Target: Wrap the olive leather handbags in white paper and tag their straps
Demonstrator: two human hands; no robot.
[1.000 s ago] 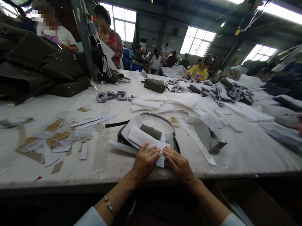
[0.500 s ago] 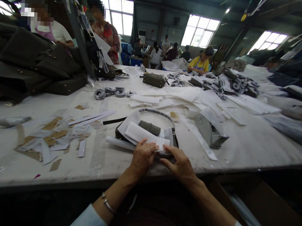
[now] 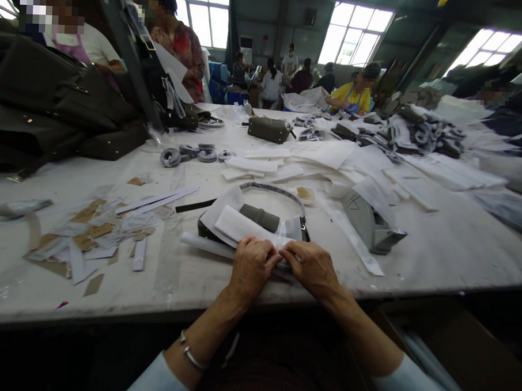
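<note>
A dark olive handbag lies at the table's near edge, its strap looping up behind it. White foam sheets cover part of it, and a rolled olive piece shows above them. At the near edge of the foam, my left hand is closed, thumb and fingers pinched together. My right hand pinches just beside it, fingertips almost touching the left ones. Both grip the thin white wrapping around the bag; its exact edge is hidden under the fingers. A white foam strip sticks out at the left.
Paper and card scraps lie to the left. A grey folded piece stands at the right, near a small dish. Behind are wrapped coils, white sheets and another bag. Several people work beyond.
My right hand has closed from spread fingers into a pinch and come in against the left. My left fingers have curled tighter. The view has shifted slightly.
</note>
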